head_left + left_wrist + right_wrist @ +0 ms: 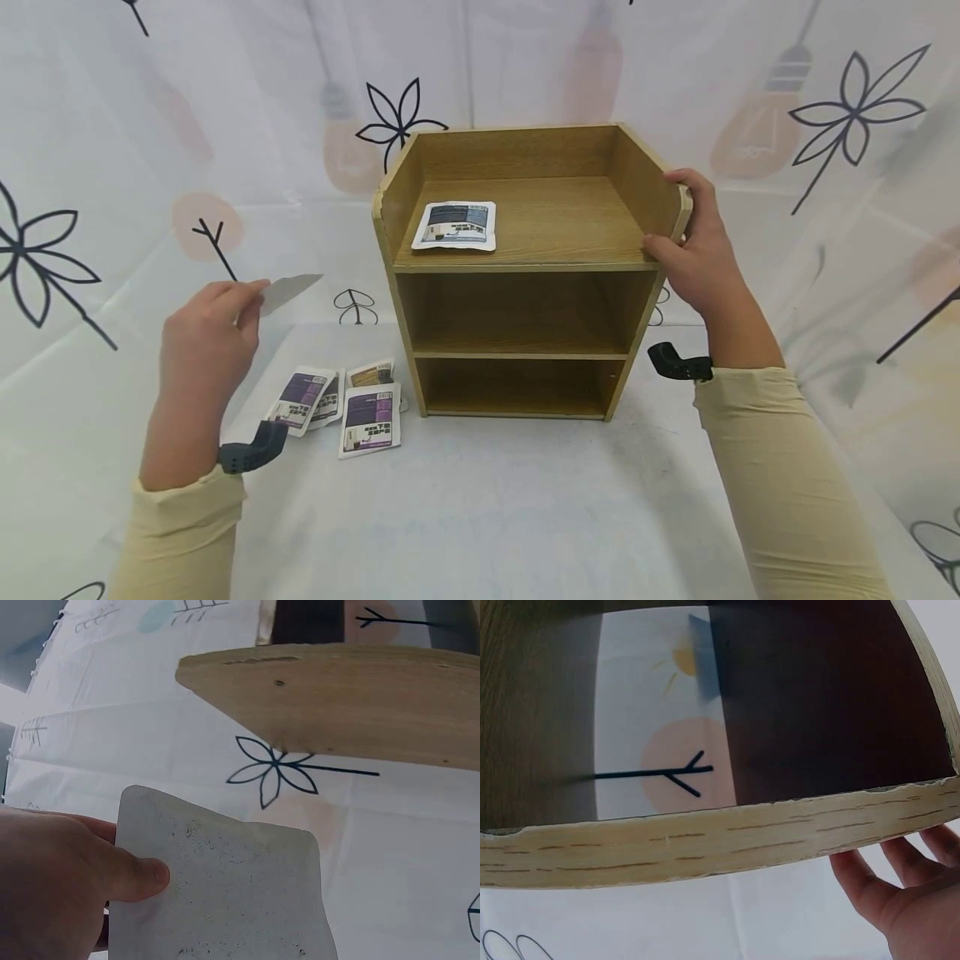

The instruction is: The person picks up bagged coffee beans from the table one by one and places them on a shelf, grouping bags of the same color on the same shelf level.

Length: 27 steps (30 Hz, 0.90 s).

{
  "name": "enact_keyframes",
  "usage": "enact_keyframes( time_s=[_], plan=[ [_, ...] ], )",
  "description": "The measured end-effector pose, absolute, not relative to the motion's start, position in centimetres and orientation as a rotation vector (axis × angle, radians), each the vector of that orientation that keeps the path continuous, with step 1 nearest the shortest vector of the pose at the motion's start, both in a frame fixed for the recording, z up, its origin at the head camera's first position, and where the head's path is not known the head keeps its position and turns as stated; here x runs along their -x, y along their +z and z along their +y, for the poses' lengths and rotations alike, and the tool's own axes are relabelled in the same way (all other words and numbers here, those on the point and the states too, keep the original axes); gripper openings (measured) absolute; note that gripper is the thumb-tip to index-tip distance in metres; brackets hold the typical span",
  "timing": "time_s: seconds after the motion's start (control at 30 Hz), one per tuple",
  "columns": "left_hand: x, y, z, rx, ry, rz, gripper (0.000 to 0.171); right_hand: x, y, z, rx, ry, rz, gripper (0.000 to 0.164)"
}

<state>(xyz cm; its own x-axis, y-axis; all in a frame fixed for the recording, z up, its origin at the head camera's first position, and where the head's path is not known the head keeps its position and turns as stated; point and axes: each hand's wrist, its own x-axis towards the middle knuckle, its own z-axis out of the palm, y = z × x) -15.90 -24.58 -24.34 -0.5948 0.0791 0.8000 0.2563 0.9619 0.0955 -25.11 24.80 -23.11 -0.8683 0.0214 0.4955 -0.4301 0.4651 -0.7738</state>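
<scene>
A flat pale packet (225, 877) is pinched between the thumb and fingers of my left hand (213, 333), held up left of a small wooden shelf (525, 154). The left wrist view shows its plain, speckled side; in the head view it appears nearly edge-on. My right hand (699, 250) grips the front of the shelf's right side panel (705, 851), thumb on the inner side and fingers outside. On the top board, toward the left, lies a white packet (455, 226) with a dark blue printed label.
Several similar packets lie at the shelf's lower left, among them one with a purple label (371, 419) and one overlapping others (302, 400). The two lower compartments (521, 312) are bare. A patterned sheet (285, 108) hangs behind the white table surface (480, 508).
</scene>
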Motion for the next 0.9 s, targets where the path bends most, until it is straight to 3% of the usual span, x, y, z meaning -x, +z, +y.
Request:
enact_keyframes(
  time_s=[0.9],
  plan=[
    [14.3, -20.3, -22.4, 0.328, -0.274, -2.028, 0.022, 25.1, -23.2, 24.9, -0.368, 1.391, -2.266, 0.072]
  ],
)
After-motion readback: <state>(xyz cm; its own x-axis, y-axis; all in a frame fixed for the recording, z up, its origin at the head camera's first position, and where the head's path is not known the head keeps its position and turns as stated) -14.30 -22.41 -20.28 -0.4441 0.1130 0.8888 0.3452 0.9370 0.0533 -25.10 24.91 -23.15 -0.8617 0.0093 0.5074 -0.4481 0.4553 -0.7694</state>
